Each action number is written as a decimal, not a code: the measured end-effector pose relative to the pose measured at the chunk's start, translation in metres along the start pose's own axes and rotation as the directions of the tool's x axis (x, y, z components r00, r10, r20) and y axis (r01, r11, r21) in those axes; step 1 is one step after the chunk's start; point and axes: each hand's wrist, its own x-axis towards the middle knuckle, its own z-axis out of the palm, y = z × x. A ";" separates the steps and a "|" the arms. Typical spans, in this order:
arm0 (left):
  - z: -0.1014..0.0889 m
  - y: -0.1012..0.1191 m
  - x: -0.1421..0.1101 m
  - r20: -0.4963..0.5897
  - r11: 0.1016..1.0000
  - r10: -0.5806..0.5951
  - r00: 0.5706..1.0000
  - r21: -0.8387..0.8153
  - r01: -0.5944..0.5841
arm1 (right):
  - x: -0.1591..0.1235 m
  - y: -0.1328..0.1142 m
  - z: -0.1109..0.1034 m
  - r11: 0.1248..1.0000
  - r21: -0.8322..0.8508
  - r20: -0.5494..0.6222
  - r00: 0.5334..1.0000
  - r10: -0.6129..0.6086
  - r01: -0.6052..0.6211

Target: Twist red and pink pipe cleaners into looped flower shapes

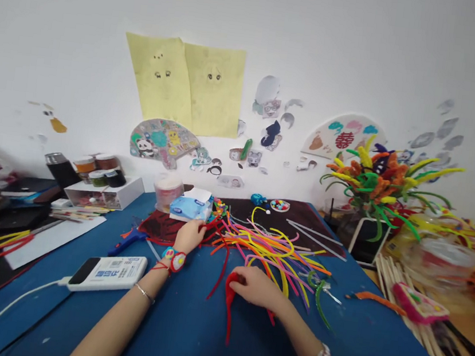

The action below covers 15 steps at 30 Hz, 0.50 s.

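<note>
My right hand [256, 287] is closed in a pinch on a red pipe cleaner [229, 310], which is bent at the top with one end hanging down toward me. Farther off, my left hand [190, 237] reaches beside a blue tissue pack [190, 207]. Its fingertips are pressed together at several red pipe cleaners [222, 263], partly hidden by the hand. To the right spreads a loose heap of pipe cleaners [275, 243] in yellow, orange, pink and purple.
A white power bank [108, 273] with a cable lies left of my left arm, near a blue glue gun [128, 241]. At the right are a vase of pipe-cleaner flowers [377, 186], a propped phone [369, 240] and wooden sticks [411, 315]. Paint jars [100, 170] stand back left.
</note>
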 end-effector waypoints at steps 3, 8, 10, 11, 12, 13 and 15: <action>-0.002 0.003 -0.003 -0.056 1.000 -0.004 0.998 0.002 0.004 | -0.002 -0.001 0.007 0.991 -0.135 -0.061 0.998 -0.033 0.024; -0.002 0.031 -0.016 -0.109 0.975 0.140 0.984 -0.157 -0.156 | 0.001 -0.003 0.008 0.998 -0.058 -0.199 0.979 -0.036 0.025; -0.005 0.048 -0.023 0.036 0.900 0.271 0.962 -0.363 -0.240 | 0.003 -0.005 0.004 0.999 0.007 -0.302 0.952 -0.041 0.045; -0.008 0.055 -0.027 0.140 0.851 0.336 0.931 -0.469 -0.237 | 0.004 -0.006 0.001 0.998 0.027 -0.356 0.933 -0.050 0.063; -0.011 0.063 -0.030 0.249 0.807 0.392 0.886 -0.556 -0.201 | 0.004 -0.007 -0.002 0.996 0.037 -0.411 0.910 -0.060 0.083; -0.015 0.069 -0.034 0.340 0.767 0.420 0.841 -0.629 -0.129 | 0.004 -0.008 -0.006 0.994 0.040 -0.464 0.883 -0.071 0.102; -0.025 0.079 -0.041 0.474 0.675 0.428 0.769 -0.734 0.077 | 0.002 -0.010 -0.013 0.993 0.037 -0.565 0.822 -0.074 0.115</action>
